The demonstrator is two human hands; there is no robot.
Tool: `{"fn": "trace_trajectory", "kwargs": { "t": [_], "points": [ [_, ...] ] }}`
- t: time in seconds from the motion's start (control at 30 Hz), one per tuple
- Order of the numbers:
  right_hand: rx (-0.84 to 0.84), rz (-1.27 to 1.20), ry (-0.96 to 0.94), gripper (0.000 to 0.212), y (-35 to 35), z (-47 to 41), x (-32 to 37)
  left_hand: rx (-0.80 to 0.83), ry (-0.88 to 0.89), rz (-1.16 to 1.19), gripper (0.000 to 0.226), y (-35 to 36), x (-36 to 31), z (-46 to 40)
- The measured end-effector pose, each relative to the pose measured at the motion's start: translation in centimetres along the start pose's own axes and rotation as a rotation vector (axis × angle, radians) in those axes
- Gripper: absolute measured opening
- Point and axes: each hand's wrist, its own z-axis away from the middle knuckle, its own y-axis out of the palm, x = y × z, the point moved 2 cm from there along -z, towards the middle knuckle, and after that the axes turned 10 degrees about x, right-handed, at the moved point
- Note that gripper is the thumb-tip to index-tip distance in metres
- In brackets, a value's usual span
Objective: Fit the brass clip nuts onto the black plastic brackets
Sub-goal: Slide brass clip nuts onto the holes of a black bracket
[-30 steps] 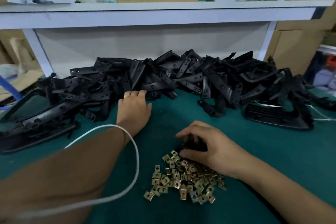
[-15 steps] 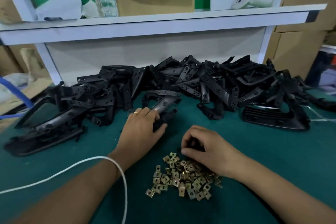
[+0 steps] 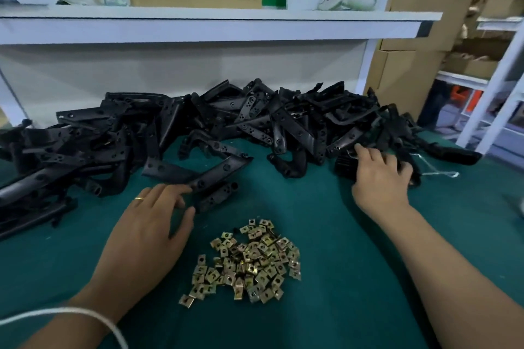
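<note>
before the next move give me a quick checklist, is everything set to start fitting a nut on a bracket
1. Bracket drawn clear of the heap: ok. One black bracket lies near the left hand, whose fingertips touch it.
2. Bracket gripped: not ok. Those fingers lie fairly straight, not curled round it.
3. Brass clip nuts within reach: ok, a loose pile on the green mat between the forearms.
4. Nut in hand: not ok. Neither hand shows one.
5. Right hand free: cannot tell. It rests on black parts at the right end of the bracket heap; its grip is unclear.
</note>
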Motion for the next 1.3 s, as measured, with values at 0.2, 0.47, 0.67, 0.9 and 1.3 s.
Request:
{"fn": "trace_trajectory", "kwargs": {
  "t": [0.2,0.47,0.67,0.9,1.3],
  "points": [
    [-0.089,0.072,-0.047,0.064,-0.7,0.7,1.2,0.014,-0.098,0.031,0.027,-0.6,-0.6,-0.2],
    [-0.72,-0.294,-0.806,0.057,-3.6,7.0,8.3,-0.123,-0.214,1.049,0.022,-3.2,-3.2,0.9],
    [-0.787,-0.387,-1.394,0.016,-1.8,13.6,14.2,0.418,-0.178,1.518,0.037,-4.9,-6.3,0.3],
    [-0.404,-0.515,-1.451,0.034,-1.9,13.2,13.9,0.061,-0.178,0.955,0.032,-6.2,-2.0,-1.6],
    [0.197,-0.474,-1.05,0.031,0.4,11.0,13.2,0.222,0.022,-0.246,0.064,-1.8,2.8,0.0]
  ]
}}
